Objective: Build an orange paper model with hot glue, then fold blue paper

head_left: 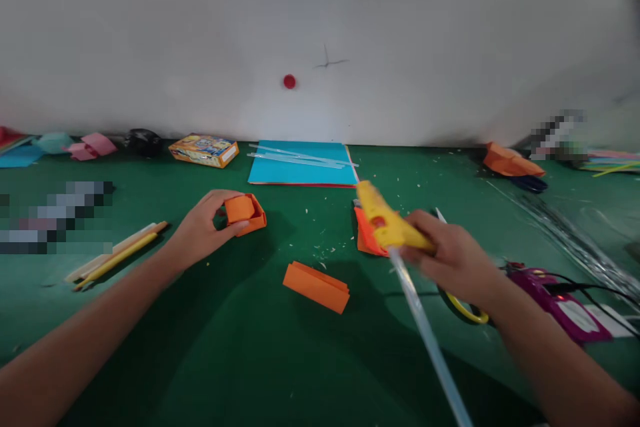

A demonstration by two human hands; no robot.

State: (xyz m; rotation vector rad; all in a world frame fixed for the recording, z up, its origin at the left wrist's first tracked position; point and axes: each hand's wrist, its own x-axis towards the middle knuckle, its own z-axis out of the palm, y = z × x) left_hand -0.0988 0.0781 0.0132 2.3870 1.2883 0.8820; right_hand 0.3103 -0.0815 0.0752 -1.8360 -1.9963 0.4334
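My left hand (200,230) is closed on a small folded orange paper box (245,212), held just above the green table (200,347). My right hand (450,257) grips a yellow glue gun (385,220), its nozzle pointing up and left, with a long clear glue stick (430,340) trailing out of its back toward me. Under the gun lies an orange paper piece (367,237). Another folded orange paper piece (317,286) lies on the table between my hands.
A blue paper sheet (300,170) with clear glue sticks lies at the back by the white wall. A yellow box (204,149), pencils (117,257), scissors (465,307), a purple device (555,300) with cables and more paper shapes (510,161) lie around.
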